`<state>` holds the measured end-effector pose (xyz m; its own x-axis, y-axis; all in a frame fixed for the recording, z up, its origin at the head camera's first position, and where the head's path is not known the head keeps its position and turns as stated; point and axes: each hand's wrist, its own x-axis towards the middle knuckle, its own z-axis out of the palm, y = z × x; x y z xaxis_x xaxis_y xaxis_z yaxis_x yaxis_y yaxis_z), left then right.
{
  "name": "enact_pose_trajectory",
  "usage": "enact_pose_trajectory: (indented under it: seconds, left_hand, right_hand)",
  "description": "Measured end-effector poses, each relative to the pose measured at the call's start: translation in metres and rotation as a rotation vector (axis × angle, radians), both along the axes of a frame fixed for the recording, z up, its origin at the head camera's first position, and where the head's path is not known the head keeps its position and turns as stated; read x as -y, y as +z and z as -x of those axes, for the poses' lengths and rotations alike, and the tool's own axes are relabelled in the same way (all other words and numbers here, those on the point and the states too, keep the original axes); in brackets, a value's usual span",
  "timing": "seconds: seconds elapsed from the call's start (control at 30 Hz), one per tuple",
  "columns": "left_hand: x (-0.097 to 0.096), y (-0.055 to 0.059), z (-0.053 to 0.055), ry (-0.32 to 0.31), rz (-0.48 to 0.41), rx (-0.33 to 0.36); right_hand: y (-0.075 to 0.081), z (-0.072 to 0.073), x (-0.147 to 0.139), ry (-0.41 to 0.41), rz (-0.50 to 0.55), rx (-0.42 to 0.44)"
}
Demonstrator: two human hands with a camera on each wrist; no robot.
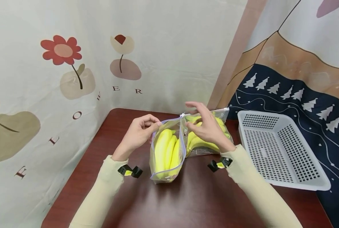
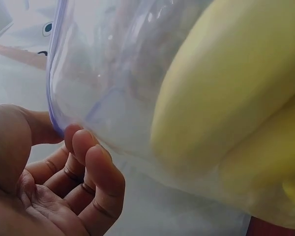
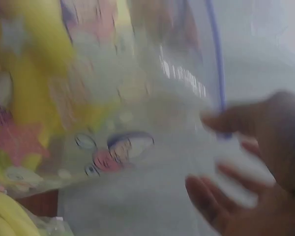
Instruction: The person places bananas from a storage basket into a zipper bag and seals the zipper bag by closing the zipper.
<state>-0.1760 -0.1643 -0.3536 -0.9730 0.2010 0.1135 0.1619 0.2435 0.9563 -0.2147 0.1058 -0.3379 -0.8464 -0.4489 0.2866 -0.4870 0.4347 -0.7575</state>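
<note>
A clear zip bag (image 1: 169, 179) with a purple-edged mouth stands on the table, its mouth spread wide. Several yellow bananas (image 1: 167, 152) lie inside it. At the left corner of the mouth, my left hand (image 1: 140, 131) pinches the purple edge between thumb and fingers; the left wrist view has this hand (image 2: 73, 182) close up. My right hand (image 1: 207, 129) is at the far right side of the mouth, with its fingers spread apart. Blurred in the right wrist view, the right thumb (image 3: 226, 120) lies against the purple edge, and the other fingers stay away from the plastic.
Behind the right hand lies a second clear bag (image 1: 203, 152) with more bananas (image 1: 200, 142) and a white slider at its top edge. A grey plastic basket (image 1: 264, 152) stands at the right of the dark red table (image 1: 215, 202). Printed cloth (image 1: 169, 57) hangs behind.
</note>
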Motion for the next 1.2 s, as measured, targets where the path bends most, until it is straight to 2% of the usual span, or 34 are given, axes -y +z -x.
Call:
enact_pose_trajectory:
  seconds: [0.1,0.17,0.27,0.37,0.43,0.53,0.63,0.77,0.87,0.97,1.13,1.2]
  left_hand:
    - [0.000,0.001,-0.003,0.015,0.000,-0.011]
    - [0.000,0.001,-0.007,0.018,0.011,-0.033]
    - [0.002,0.001,-0.016,0.018,0.064,-0.089]
    - [0.006,0.001,-0.031,0.011,0.142,-0.176]
    - [0.009,0.000,-0.043,-0.013,0.205,-0.251]
    - [0.014,0.000,-0.062,-0.084,0.304,-0.334]
    - [0.018,-0.001,-0.080,-0.164,0.418,-0.369]
    - [0.023,-0.004,-0.096,-0.208,0.551,-0.376]
    - [0.027,-0.006,-0.100,-0.218,0.600,-0.380]
    - [0.034,-0.008,-0.098,-0.215,0.590,-0.381]
    - [0.052,-0.009,-0.086,-0.185,0.470,-0.407]
    - [0.059,-0.007,-0.082,-0.175,0.411,-0.444]
  right_hand:
    - [0.002,0.012,0.000,0.098,-0.068,-0.059]
    - [0.002,0.017,0.002,0.125,-0.085,-0.064]
    - [0.001,0.020,0.006,0.095,-0.097,-0.088]
    - [-0.001,0.020,0.008,0.057,-0.093,-0.112]
    - [-0.002,0.020,0.010,0.035,-0.088,-0.122]
    - [-0.003,0.021,0.011,0.007,-0.079,-0.132]
    - [-0.004,0.022,0.011,-0.015,-0.069,-0.137]
    - [-0.005,0.023,0.011,-0.038,-0.051,-0.150]
    - [-0.004,0.023,0.011,-0.049,-0.035,-0.160]
    - [-0.003,0.022,0.010,-0.046,-0.026,-0.167]
    - [0.003,0.019,0.005,-0.059,0.020,-0.179]
    - [0.007,0.016,0.001,-0.066,0.048,-0.170]
